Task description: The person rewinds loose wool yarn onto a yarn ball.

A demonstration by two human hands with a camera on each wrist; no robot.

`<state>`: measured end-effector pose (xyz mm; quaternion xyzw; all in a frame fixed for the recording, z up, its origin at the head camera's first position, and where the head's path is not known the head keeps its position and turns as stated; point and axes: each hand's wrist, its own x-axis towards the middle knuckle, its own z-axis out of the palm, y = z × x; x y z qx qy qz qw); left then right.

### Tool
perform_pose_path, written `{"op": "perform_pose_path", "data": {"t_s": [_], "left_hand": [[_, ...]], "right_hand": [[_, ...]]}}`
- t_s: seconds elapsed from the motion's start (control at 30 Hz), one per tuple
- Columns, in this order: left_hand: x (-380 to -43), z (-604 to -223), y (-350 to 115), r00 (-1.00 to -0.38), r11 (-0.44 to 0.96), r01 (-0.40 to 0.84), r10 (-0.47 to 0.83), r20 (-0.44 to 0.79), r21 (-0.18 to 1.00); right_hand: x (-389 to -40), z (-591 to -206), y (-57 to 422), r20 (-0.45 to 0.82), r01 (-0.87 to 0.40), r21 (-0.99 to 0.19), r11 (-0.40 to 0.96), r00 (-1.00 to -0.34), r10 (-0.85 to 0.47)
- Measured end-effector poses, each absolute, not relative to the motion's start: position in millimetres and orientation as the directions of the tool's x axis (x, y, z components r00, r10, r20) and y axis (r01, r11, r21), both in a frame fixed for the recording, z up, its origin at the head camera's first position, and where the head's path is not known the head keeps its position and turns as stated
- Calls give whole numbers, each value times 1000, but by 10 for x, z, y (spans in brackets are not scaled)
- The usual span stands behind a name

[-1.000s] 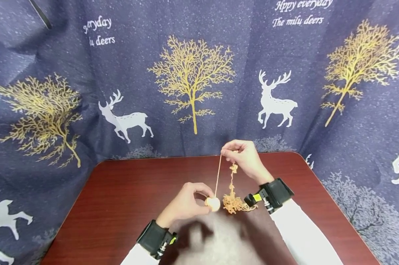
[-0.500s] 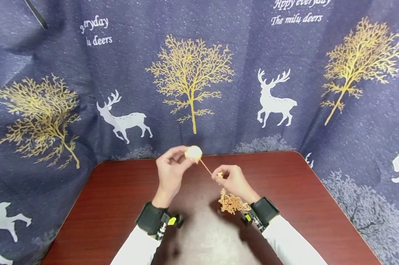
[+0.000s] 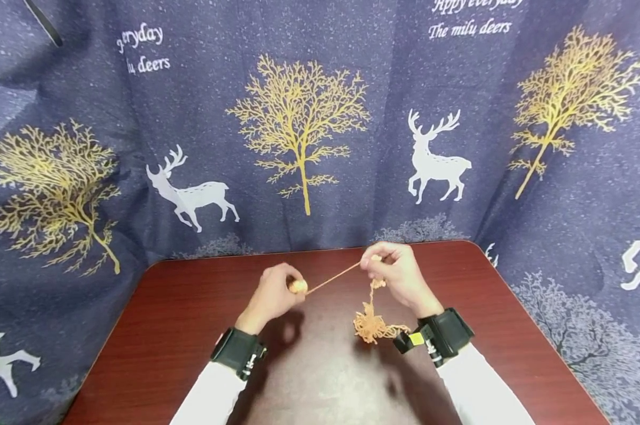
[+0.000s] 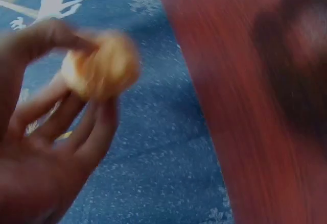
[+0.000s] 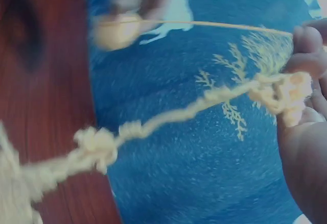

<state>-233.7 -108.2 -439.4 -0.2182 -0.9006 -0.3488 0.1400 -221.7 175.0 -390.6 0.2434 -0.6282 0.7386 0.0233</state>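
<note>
My left hand [image 3: 273, 293] pinches a small ball of yarn [image 4: 104, 66], orange-yellow and blurred in the left wrist view, between thumb and fingertips. From the ball a single yarn strand [image 3: 334, 276] slants up, taut, to my right hand [image 3: 399, 274]. The right fingers pinch that strand at their tips, and a knotted bit of the yarn [image 5: 286, 91] sits against the palm side. Below the right hand hangs a knotted length leading to a tangled heap of yarn [image 3: 370, 326] near the tabletop.
Under both hands is a reddish-brown table [image 3: 192, 330] with a bright patch of glare. A dark blue cloth [image 3: 346, 224] printed with trees and deer hangs behind it. Each wrist wears a black camera band [image 3: 238, 352].
The left hand moved up with the yarn ball, then down and left, away from the right hand. The right hand dipped and rose again. The strand slants more sideways now.
</note>
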Motion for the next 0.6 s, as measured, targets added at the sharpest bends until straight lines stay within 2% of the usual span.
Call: {"op": "perform_pose_path", "data": {"t_s": [0.07,0.1,0.17,0.27,0.33,0.4,0.47,0.53,0.6], "left_hand": [[-2245,-4357,-1105,-832,590,547,462,307,594],[-2197,-4325,-1112,-793,521,571,549,263,635],[-2117,-4250,-1117,-675,322,576,706,214,751],[-2042,-4124,-1116,-521,-34,443,804,288,896],[-2027,-4049,-1112,-492,-270,336,767,413,902],[-2032,-3976,-1110,-541,-449,284,655,528,847],[-2049,-3921,-1106,-634,-587,242,507,584,772],[-2088,-3886,-1101,-744,-671,235,342,574,703],[-2128,-3855,-1094,-855,-723,234,165,492,650]], "right_hand": [[-2335,-3930,1753,361,-263,-887,-379,-907,-214],[-2383,-3936,1741,338,-227,-863,-451,-923,-183],[-2470,-3965,1717,287,-175,-829,-531,-948,-135],[-2581,-4070,1673,201,-129,-818,-561,-977,-68],[-2628,-4164,1642,165,-124,-852,-509,-986,-35],[-2640,-4257,1610,154,-140,-916,-375,-988,-6],[-2620,-4329,1582,176,-174,-974,-148,-984,5],[-2576,-4374,1565,233,-235,-964,121,-972,-33],[-2527,-4393,1558,283,-304,-883,356,-953,-113]]}}
